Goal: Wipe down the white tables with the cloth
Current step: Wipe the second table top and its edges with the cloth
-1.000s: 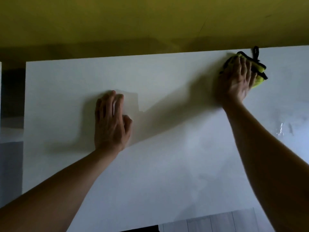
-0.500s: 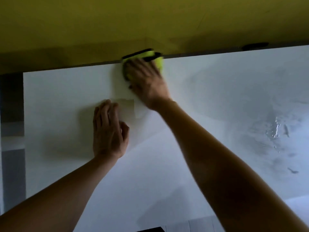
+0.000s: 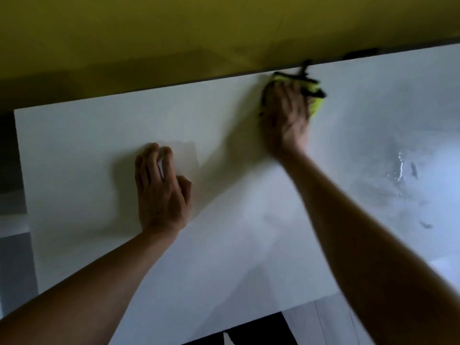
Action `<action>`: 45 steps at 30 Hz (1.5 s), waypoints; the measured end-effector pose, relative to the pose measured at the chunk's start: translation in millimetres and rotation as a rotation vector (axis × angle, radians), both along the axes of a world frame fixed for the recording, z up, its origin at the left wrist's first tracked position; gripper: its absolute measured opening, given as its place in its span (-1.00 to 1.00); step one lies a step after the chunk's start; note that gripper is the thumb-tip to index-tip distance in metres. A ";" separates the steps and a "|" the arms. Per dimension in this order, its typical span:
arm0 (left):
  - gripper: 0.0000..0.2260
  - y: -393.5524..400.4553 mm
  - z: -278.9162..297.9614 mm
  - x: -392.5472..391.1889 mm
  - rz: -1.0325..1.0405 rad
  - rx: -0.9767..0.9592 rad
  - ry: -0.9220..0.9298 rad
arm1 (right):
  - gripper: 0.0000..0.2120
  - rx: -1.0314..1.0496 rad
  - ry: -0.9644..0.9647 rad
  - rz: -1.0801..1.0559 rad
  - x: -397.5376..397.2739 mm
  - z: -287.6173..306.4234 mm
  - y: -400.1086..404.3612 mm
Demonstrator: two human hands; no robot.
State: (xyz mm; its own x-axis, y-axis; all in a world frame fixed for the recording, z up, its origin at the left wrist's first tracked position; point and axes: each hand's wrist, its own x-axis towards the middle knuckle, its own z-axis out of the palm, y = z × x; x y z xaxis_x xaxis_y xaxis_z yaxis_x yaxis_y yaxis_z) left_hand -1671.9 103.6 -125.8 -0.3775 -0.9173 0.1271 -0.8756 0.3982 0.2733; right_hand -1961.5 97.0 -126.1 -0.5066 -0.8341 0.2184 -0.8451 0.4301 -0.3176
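Since half a second earlier, the right hand [image 3: 286,115] had swept the cloth [image 3: 312,92] rightward along the far edge of the white table [image 3: 224,257], from just above the left hand to the upper centre-right of the frame; a full second earlier it had been farther right still, so the stroke had gone out left and come back. Motion blur softened the hand and cloth. The right hand's fingers lay over the yellow-green, black-trimmed cloth and pressed it flat to the tabletop; whether they were spread or together could not be told through the blur. A dark loop of the cloth's trim stuck out past the table's far edge.

Left of centre, the left hand [image 3: 159,190] stayed planted palm-down on the tabletop in about the same spot as before, its fingers close together and slightly bent, with the thumb tucked in beside the palm; it held nothing. Just beyond its fingertips lay a pale rectangular patch [image 3: 184,155] on the surface.

At the right of the frame, wet streaks [image 3: 400,170] glistened on the table. Behind the far edge ran a yellow wall [image 3: 174,33].
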 end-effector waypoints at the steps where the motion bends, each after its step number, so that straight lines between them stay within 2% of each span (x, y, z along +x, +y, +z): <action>1: -0.49 0.3 0.6 0.4 0.002 -0.001 0.012 | -0.47 -0.043 -0.018 0.104 33.2 -0.9 4.6; 5: -0.47 0.0 0.5 3.7 -0.021 -0.005 0.031 | -0.46 0.018 -0.059 0.424 129.6 3.5 30.7; 10: -0.49 0.7 -0.6 2.3 -0.017 -0.047 0.038 | -0.48 0.000 -0.006 0.516 79.6 1.9 62.4; 13: -0.49 2.5 0.6 2.8 -0.013 -0.049 0.039 | -0.50 -0.071 -0.025 0.383 14.2 -5.3 92.9; 17: -0.51 6.3 -0.5 4.2 -0.138 -0.056 0.017 | -0.65 -0.026 0.016 0.076 -83.4 -3.3 118.3; 21: -0.56 23.5 -1.3 -5.6 -0.166 -0.073 0.040 | -0.38 0.100 -0.087 -0.111 -124.2 -0.9 132.9; 24: -0.55 60.5 -2.8 -23.0 -0.197 -0.063 0.066 | -0.42 0.020 -0.066 -0.101 -90.7 -2.3 141.5; 27: -0.55 102.5 -5.1 -43.2 -0.167 -0.041 0.129 | -0.50 -0.115 -0.072 0.102 -10.3 -5.1 162.7; 30: -0.52 127.2 -7.9 -54.9 -0.105 -0.013 0.189 | -0.46 -0.090 -0.133 0.295 78.6 -0.7 203.8; 33: -0.52 140.7 -8.4 -60.0 -0.057 -0.016 0.187 | -0.47 -0.027 -0.103 0.462 100.0 -1.1 236.6; 37: -0.54 165.2 -6.9 -82.5 -0.172 -0.015 0.131 | -0.49 -0.008 -0.064 0.502 37.1 -2.2 269.2; 41: -0.55 204.5 -7.2 -138.1 -0.295 -0.025 0.118 | -0.47 -0.021 -0.024 0.216 -78.5 -12.1 327.2; 45: -0.50 216.7 -8.2 -169.3 -0.283 -0.028 0.062 | -0.46 0.009 -0.007 -0.096 -180.6 -11.1 380.3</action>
State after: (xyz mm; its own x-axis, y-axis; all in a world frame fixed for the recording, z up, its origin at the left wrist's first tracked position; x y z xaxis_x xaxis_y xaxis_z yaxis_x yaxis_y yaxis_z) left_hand -1841.2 320.3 -134.0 -0.6083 -0.7726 0.1817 -0.7107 0.6321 0.3086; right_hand -2142.1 477.3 -137.2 -0.5854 -0.7838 0.2070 -0.7978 0.5116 -0.3192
